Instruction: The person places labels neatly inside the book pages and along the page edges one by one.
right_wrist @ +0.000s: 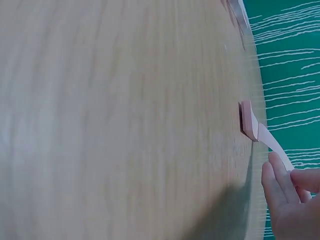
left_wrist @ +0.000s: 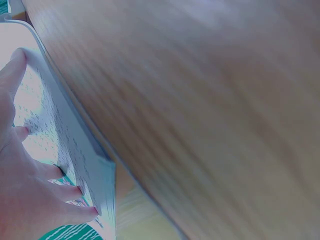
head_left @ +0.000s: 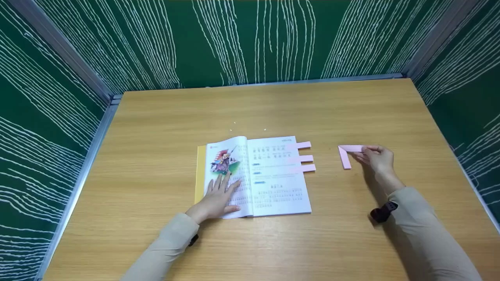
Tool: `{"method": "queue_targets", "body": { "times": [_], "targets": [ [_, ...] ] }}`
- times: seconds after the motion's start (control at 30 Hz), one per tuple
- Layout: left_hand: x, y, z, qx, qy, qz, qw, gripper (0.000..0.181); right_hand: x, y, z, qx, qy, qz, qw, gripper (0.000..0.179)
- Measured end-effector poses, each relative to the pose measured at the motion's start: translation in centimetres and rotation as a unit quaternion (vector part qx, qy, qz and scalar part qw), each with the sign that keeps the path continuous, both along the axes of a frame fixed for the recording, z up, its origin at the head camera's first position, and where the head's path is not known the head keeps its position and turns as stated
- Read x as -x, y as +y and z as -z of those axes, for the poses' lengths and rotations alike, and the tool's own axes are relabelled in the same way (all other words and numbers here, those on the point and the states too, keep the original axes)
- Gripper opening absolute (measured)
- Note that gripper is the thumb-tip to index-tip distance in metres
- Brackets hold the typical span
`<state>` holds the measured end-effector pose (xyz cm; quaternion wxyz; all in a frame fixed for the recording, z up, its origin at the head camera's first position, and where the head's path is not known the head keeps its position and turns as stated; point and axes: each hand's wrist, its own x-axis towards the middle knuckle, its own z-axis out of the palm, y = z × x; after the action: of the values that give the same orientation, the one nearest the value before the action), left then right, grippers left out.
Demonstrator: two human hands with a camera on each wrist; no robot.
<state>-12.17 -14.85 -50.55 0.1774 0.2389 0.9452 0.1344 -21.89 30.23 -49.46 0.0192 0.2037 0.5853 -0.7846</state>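
Observation:
An open book (head_left: 279,199) lies on the wooden table, with three pink sticky tabs (head_left: 306,158) jutting from its right edge. My left hand (head_left: 216,199) rests with spread fingers on the left page, below a coloured picture; the left wrist view shows the same hand (left_wrist: 30,195) on the page. To the right of the book lies a narrow pink sticky-note pad (head_left: 345,159). The right hand (head_left: 379,160) pinches the end of a pink sticky note (head_left: 354,148) between thumb and fingers. In the right wrist view this note (right_wrist: 275,144) bends up from the pad (right_wrist: 247,121), still joined at one end.
A yellow cover (head_left: 200,171) shows along the book's left side. Tiny white scraps (head_left: 234,123) lie beyond the book on the table (head_left: 156,117). Green walls with white lines (head_left: 250,43) enclose the table behind and at both sides.

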Motion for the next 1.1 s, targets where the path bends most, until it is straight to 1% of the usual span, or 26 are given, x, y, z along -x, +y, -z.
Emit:
{"method": "queue_targets", "body": {
  "times": [0.1, 0.2, 0.43, 0.6, 0.73, 0.87, 1.1],
  "targets": [
    [0.04, 0.03, -0.03, 0.005, -0.004, -0.002, 1.0000, 0.080, 0.05, 0.15, -0.03, 0.017, -0.012, 0.007, 0.9998, 0.003],
    [0.09, 0.05, -0.08, 0.008, -0.008, -0.005, 0.9999, 0.080, 0.06, 0.30, -0.10, 0.021, -0.026, 0.010, 0.9994, 0.007],
    [0.03, 0.06, -0.19, 0.010, -0.010, -0.008, 0.9999, 0.079, -0.04, 0.57, -0.22, 0.041, -0.035, 0.025, 0.9982, 0.012],
    [-0.03, 0.01, -0.21, 0.008, -0.015, -0.010, 0.9998, 0.079, -0.23, 0.84, -0.41, 0.059, -0.033, 0.041, 0.9969, 0.012],
    [0.01, -0.02, -0.21, 0.005, -0.018, -0.009, 0.9998, 0.079, -0.38, 0.97, -0.36, 0.071, -0.023, 0.045, 0.9962, 0.007],
    [0.04, -0.04, -0.13, 0.001, -0.015, -0.007, 0.9999, 0.078, -0.55, 0.97, -0.32, 0.079, -0.013, 0.043, 0.9959, 0.004],
    [0.03, -0.05, -0.11, -0.001, -0.016, -0.007, 0.9998, 0.079, -0.64, 0.79, -0.37, 0.089, -0.020, 0.037, 0.9952, 0.008]
  ]
}}
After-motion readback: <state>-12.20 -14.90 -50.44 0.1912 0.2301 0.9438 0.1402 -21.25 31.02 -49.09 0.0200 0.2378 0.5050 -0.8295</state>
